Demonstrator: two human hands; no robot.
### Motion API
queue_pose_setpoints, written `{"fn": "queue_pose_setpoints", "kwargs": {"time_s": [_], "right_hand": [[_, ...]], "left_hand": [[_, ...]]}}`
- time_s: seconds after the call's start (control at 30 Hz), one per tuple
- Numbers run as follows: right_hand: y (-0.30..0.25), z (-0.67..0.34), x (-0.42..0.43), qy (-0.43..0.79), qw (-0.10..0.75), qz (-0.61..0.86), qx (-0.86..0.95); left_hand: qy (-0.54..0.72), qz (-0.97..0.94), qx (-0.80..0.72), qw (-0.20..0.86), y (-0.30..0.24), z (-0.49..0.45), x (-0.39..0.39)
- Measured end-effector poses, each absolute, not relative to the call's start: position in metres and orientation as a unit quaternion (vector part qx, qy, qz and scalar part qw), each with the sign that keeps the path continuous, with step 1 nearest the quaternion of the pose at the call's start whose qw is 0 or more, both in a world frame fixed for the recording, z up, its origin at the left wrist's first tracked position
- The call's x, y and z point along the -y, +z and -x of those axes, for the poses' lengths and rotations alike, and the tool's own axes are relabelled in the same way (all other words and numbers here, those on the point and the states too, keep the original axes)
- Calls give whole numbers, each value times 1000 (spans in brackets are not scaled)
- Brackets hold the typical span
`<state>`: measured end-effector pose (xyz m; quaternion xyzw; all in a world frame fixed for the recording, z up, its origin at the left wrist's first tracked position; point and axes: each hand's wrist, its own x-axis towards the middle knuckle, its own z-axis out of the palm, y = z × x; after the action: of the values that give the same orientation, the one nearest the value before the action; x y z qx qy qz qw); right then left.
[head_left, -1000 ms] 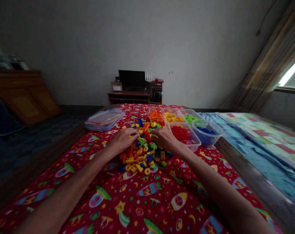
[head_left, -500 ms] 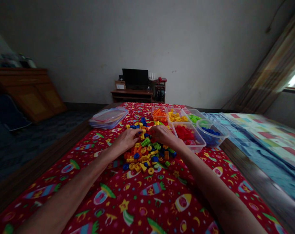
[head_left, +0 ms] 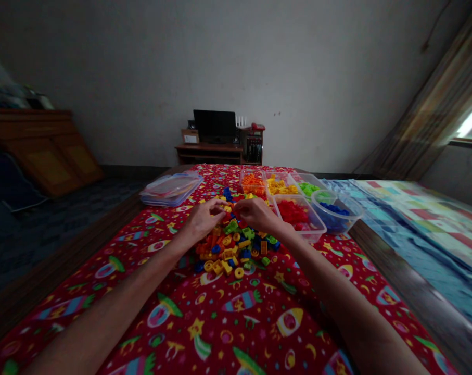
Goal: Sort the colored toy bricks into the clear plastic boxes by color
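Observation:
A heap of mixed plastic building blocks (head_left: pixel 228 253) in yellow, green, orange, blue and red lies on the red patterned tablecloth (head_left: pixel 220 333). Over its far left part is my left hand (head_left: pixel 205 217), thumb and forefinger apart, with yellow blocks showing beyond the gap. My right hand (head_left: pixel 255 214) is closed in a pinch at the far middle of the heap, its fingertips close to those of the left. A small orange-red bit shows by the right fingertips; its shape is too small to tell. Right of the hand stands a clear tray of red blocks (head_left: pixel 294 212).
Clear containers hold orange blocks (head_left: pixel 253 182), yellow blocks (head_left: pixel 281 186) and green blocks (head_left: pixel 309 189). A round clear tub (head_left: pixel 347 221) of blue blocks stands at the right edge. Stacked plastic lids (head_left: pixel 169 190) lie at the far left. A bed (head_left: pixel 426 224) adjoins the table's right side.
My left thumb and forefinger have spread apart, and the hand has drawn slightly left. My right hand remains closed over the heap. The view has shifted a little.

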<state>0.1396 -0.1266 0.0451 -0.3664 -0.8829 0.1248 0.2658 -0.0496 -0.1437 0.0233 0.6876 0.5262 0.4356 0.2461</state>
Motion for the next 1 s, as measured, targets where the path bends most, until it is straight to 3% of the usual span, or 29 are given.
{"fn": "queue_pose_setpoints", "kwargs": {"time_s": [0.33,0.57,0.83,1.0], "right_hand": [[51,-131,132,187,276,363,870],[51,-137,130,136,302,371,868],[68,-192,103,-24,329,487,809],[69,-240,92,-92,215,615,753]], "left_hand": [[493,-607,-522,341,26,37,153],[502,-629,-484,343,28,33,159],[372,-769,-514,74,15,54,141],[315,-807,-498,38,-1,58,133]]}}
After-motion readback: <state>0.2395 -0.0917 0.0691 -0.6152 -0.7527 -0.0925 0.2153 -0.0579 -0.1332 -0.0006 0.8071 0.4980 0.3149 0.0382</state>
